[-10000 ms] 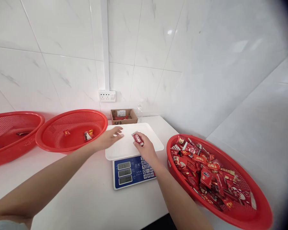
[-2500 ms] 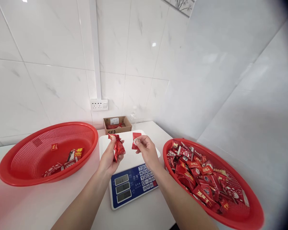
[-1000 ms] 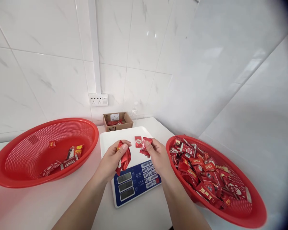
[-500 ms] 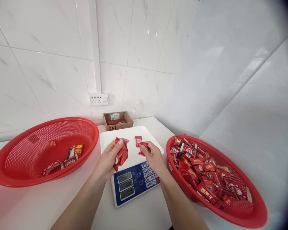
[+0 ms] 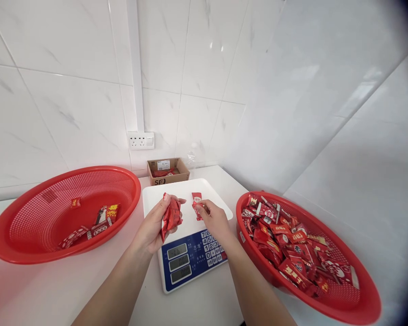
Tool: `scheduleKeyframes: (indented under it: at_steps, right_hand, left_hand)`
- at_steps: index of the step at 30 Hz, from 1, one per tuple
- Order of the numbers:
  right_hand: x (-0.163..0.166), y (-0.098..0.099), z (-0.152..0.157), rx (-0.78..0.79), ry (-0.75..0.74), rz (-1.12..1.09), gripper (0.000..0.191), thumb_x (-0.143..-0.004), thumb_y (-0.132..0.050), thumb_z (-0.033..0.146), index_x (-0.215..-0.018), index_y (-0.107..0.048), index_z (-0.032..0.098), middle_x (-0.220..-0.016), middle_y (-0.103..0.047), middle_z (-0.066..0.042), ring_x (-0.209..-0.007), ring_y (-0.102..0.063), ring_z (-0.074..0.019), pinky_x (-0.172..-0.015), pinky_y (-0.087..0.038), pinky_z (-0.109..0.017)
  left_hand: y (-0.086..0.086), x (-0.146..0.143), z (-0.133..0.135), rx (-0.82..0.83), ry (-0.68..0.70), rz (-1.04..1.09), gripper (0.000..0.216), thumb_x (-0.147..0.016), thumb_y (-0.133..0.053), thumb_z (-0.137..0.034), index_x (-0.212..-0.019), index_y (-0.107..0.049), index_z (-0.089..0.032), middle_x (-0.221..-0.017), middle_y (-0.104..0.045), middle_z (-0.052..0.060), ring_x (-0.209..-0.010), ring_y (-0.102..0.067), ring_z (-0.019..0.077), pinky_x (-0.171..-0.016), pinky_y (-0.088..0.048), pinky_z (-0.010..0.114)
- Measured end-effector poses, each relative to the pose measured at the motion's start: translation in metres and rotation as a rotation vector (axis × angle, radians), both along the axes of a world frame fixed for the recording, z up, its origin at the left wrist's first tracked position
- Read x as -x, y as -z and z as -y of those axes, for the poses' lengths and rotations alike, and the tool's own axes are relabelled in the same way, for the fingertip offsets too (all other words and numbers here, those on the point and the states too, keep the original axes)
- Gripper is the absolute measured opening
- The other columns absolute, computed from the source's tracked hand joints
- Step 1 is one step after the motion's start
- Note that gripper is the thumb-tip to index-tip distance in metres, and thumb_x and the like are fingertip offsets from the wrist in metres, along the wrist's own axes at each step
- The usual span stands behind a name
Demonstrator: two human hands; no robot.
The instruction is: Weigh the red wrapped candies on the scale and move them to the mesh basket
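Note:
My left hand (image 5: 156, 222) is closed around a bunch of red candy packets (image 5: 172, 217), held over the left side of the white weighing scale (image 5: 187, 189). The fingers hide part of the bunch, so I cannot tell how many there are. On the scale's pan, my right hand (image 5: 215, 218) pinches at a small red candy packet (image 5: 197, 215). Another red packet with a white label (image 5: 196, 198) appears to lie against its upper end; the fingertips partly cover where they meet. Below the pan is the scale's blue panel with displays and keys (image 5: 193, 260).
To the left stands a red mesh basket (image 5: 30, 203) with several packets inside. A fuller red basket (image 5: 363, 299) of assorted red candy packets sits at the right. Behind the scale, a small cardboard box (image 5: 172, 180) holds red packets near the wall socket (image 5: 141, 141).
My right hand has moved slightly left and set its packet lower against the one on the pan. The fingers of my left hand have shifted, showing more of the bunch.

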State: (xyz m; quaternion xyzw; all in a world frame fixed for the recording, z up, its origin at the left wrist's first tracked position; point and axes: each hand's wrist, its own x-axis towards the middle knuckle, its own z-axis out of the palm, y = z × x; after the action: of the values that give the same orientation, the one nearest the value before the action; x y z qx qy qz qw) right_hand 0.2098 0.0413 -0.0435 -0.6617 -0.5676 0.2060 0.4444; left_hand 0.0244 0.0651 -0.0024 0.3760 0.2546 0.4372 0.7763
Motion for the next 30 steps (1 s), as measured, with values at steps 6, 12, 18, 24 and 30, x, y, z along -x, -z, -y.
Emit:
scheduleKeyframes:
  at_steps: [6,12,18,24,30]
  right_hand:
    - [-0.004,0.006,-0.007,-0.001,-0.035,-0.010,0.037,-0.092,-0.050,0.037,-0.125,-0.063,0.025,-0.105,-0.076,-0.007,-0.099,-0.069,-0.0260,-0.091,-0.049,-0.044]
    - [0.006,-0.006,0.004,-0.028,-0.105,-0.095,0.043,-0.091,-0.049,0.041,-0.126,-0.061,0.019,-0.125,-0.067,-0.015,-0.107,-0.065,-0.0285,-0.088,-0.052,-0.047]
    - [0.023,-0.030,0.026,-0.058,-0.332,-0.241,0.044,-0.083,-0.062,0.049,-0.117,-0.063,0.020,-0.115,-0.069,-0.010,-0.097,-0.067,-0.0232,-0.071,-0.057,-0.033]
    - [0.027,-0.034,0.032,-0.041,-0.358,-0.345,0.038,-0.085,-0.064,0.038,-0.119,-0.060,0.021,-0.116,-0.068,-0.009,-0.089,-0.069,-0.0200,-0.072,-0.059,-0.034]
    - [0.021,-0.034,0.032,-0.052,-0.304,-0.413,0.033,-0.085,-0.062,0.034,-0.116,-0.066,0.024,-0.116,-0.069,-0.006,-0.098,-0.066,-0.0207,-0.078,-0.057,-0.033]
  left_hand:
    - [0.000,-0.001,-0.001,0.009,-0.035,0.015,0.053,-0.061,-0.084,-0.058,-0.088,-0.063,-0.017,-0.082,-0.064,0.001,-0.055,-0.056,0.0083,-0.033,-0.037,0.011]
    - [0.001,-0.003,0.000,-0.051,-0.065,-0.030,0.053,-0.065,-0.082,-0.058,-0.089,-0.065,-0.014,-0.068,-0.063,0.000,-0.052,-0.056,0.0083,-0.036,-0.042,0.013]
    - [0.004,-0.008,0.008,-0.163,-0.076,-0.079,0.048,-0.063,-0.087,-0.046,-0.093,-0.063,-0.017,-0.070,-0.067,-0.003,-0.055,-0.059,0.0088,-0.052,-0.053,0.019]
    - [0.006,-0.005,0.008,-0.192,-0.040,-0.161,0.058,-0.066,-0.085,-0.041,-0.115,-0.065,-0.019,-0.086,-0.073,0.002,-0.073,-0.067,0.0143,-0.069,-0.056,0.026]
    - [0.004,-0.002,0.009,-0.217,0.022,-0.191,0.066,-0.070,-0.083,-0.034,-0.129,-0.057,-0.020,-0.088,-0.074,0.003,-0.073,-0.069,0.0151,-0.067,-0.055,0.026]
